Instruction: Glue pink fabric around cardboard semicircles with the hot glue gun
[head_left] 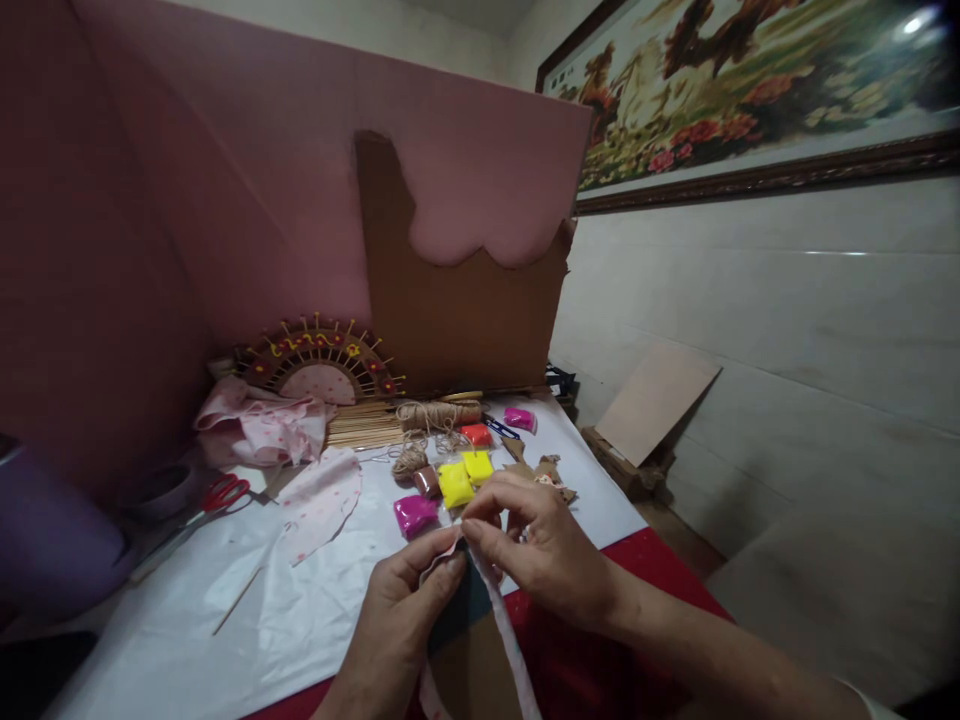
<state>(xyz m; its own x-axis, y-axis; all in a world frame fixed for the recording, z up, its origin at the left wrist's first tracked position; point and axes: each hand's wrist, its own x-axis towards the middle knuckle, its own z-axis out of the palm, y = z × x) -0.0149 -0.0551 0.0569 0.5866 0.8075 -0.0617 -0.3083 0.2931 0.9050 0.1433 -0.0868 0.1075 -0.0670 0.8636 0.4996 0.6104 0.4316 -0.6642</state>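
Note:
My left hand (409,600) pinches a narrow strip of pale pink patterned cloth (506,640) near the table's front edge. Close beside it, my right hand (544,550) has thumb and index finger closed on the same strip. From between the hands the strip hangs down in two lengths toward the bottom of the view. Just beyond my fingers lie yellow clay packets (455,485), a magenta packet (415,515) and a brown packet (427,482). The exact fold of cloth inside my fingertips is hidden.
Red-handled scissors (226,492), a cut cloth piece (322,505) and a thin stick (237,600) lie on the left. Behind are a decorated half-round fan (319,365), twine (439,413) and bamboo sticks (360,425). A cut cardboard sheet (465,320) leans at the back.

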